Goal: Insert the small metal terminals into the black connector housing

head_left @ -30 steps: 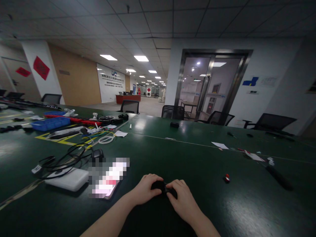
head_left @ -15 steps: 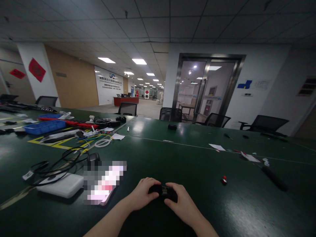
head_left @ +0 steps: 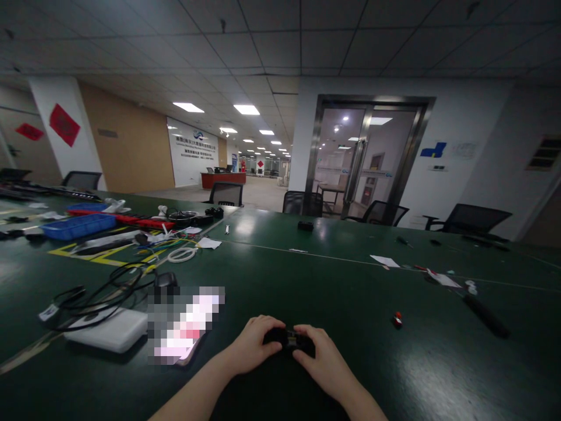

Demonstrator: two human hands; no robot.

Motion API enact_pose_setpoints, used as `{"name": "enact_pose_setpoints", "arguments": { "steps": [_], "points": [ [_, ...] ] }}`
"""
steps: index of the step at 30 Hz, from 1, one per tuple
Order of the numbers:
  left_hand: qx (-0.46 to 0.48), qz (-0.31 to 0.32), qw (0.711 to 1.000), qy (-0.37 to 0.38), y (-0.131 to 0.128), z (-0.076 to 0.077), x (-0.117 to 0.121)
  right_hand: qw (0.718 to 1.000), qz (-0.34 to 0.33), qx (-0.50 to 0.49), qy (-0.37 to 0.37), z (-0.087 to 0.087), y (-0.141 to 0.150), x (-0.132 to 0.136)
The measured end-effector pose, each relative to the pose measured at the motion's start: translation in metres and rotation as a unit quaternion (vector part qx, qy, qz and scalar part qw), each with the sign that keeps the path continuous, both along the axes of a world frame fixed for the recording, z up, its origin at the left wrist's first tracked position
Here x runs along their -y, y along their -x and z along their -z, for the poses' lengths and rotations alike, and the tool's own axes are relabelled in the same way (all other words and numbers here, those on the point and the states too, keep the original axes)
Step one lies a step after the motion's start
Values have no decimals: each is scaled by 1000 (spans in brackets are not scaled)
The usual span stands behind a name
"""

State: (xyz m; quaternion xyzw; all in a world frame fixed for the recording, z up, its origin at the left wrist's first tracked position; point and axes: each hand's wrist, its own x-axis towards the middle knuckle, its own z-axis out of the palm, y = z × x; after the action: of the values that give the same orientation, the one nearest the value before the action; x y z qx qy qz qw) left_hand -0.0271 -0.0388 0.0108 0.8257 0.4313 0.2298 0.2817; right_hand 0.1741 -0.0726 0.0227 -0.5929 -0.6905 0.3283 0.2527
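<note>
Between my two hands, close to the table's near side, is a small black object point(head_left: 291, 340) with some yellowish detail at its middle. Its exact kind is hard to make out, since fingers cover both ends. My left hand point(head_left: 256, 344) grips the left end, thumb in front and fingers behind. On the other end, my right hand point(head_left: 322, 352) is closed the same way. The object is low over or resting on the dark green table point(head_left: 350, 304); I cannot tell which. A small red and dark item point(head_left: 397, 320) lies to the right of my right hand.
Left of my hands lie a blurred-out phone point(head_left: 188, 327), a white box point(head_left: 109, 330) and black cables point(head_left: 100, 292). Farther left are a blue tray point(head_left: 81, 226) and coiled white cable point(head_left: 182, 254). A black-handled tool point(head_left: 486, 316) lies right. Chairs point(head_left: 302, 203) line the far edge.
</note>
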Motion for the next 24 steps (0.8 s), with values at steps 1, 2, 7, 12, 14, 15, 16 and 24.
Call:
{"name": "enact_pose_setpoints", "arguments": {
  "steps": [1,2,7,12,14,15,16,24],
  "points": [
    [1,0,1000,1,0,0,0,1000,1,0,4,-1,0,0],
    [2,-1,1000,2,0,1,0,1000,1,-1,9,-2,0,1],
    [1,-3,1000,2,1,4,-2,1000,-3,-1,14,-6,0,2],
    [-4,-2,1000,7,0,-1,0,1000,-4,-4,27,-7,-1,2],
    [-8,-2,1000,13,0,-3,1,1000,0,-5,29,-6,-1,2],
    [-8,-2,1000,13,0,-4,1,1000,2,-4,30,-6,-1,2],
    [-7,-2,1000,10,0,-3,1,1000,4,-3,28,-7,-1,3],
    [4,-4,1000,-8,2,7,-3,1000,-13,14,0,-8,0,2]
  ]
}}
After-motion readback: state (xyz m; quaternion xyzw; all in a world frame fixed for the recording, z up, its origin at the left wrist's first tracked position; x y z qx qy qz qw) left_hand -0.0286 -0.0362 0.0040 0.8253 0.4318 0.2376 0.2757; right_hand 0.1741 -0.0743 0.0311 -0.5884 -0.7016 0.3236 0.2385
